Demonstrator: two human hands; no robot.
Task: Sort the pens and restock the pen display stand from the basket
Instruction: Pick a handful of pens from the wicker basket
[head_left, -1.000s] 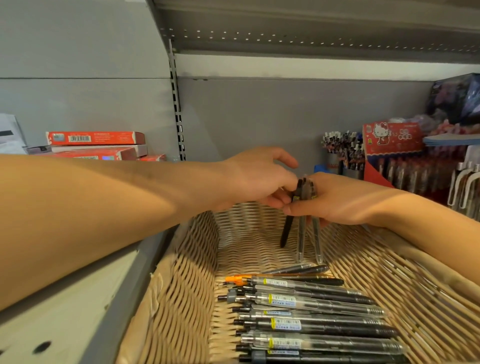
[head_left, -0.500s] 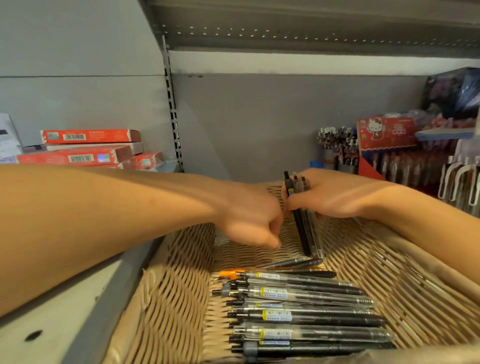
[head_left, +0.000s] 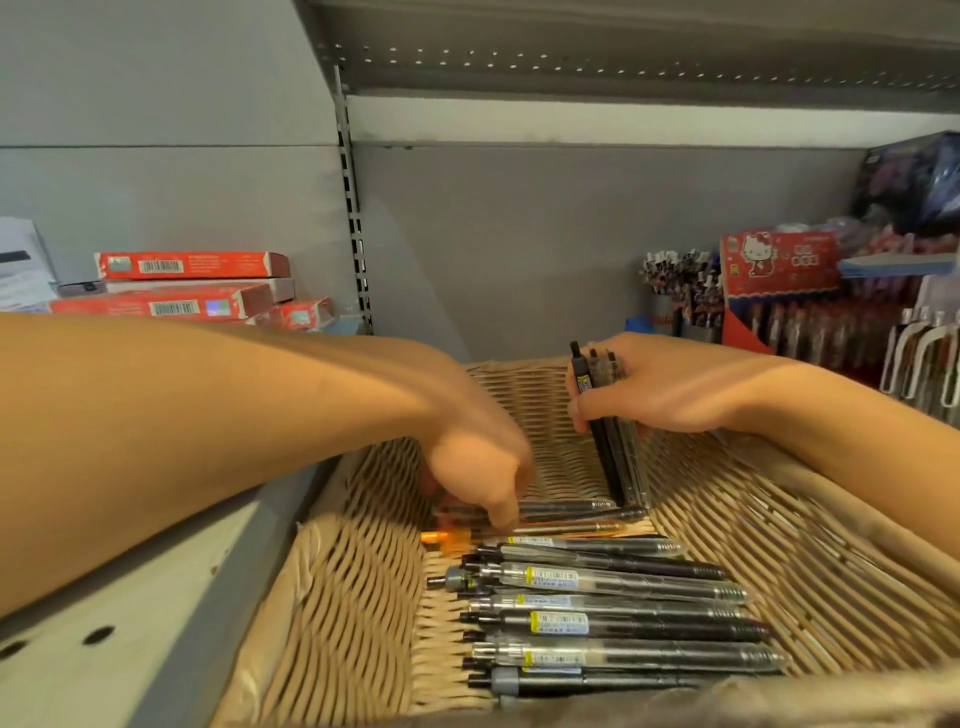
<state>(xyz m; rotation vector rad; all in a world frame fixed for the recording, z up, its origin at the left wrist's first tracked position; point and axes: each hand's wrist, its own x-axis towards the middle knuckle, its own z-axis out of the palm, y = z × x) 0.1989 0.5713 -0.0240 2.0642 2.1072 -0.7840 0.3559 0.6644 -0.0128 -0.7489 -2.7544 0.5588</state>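
A woven wicker basket (head_left: 343, 597) fills the lower middle of the view. Several black and clear pens (head_left: 608, 608) lie side by side on its floor, with one orange pen (head_left: 447, 538) at the far end of the row. My right hand (head_left: 670, 387) grips a small bundle of dark pens (head_left: 610, 441) upright, their tips resting near the basket floor. My left hand (head_left: 478, 467) reaches down into the basket, its fingertips curled onto the dark pens (head_left: 566, 506) at the back of the row; whether it pinches one is hidden.
Red boxes (head_left: 192, 291) are stacked on the shelf at the left. A red pen display stand (head_left: 779, 280) and cups of pens (head_left: 675, 291) stand at the back right. White-clipped pens (head_left: 919, 358) hang at the far right. A grey shelf (head_left: 623, 47) runs overhead.
My left hand has left the bundle and dropped down into the basket onto the rear pens. My right hand has kept the bundle and turned it more upright.
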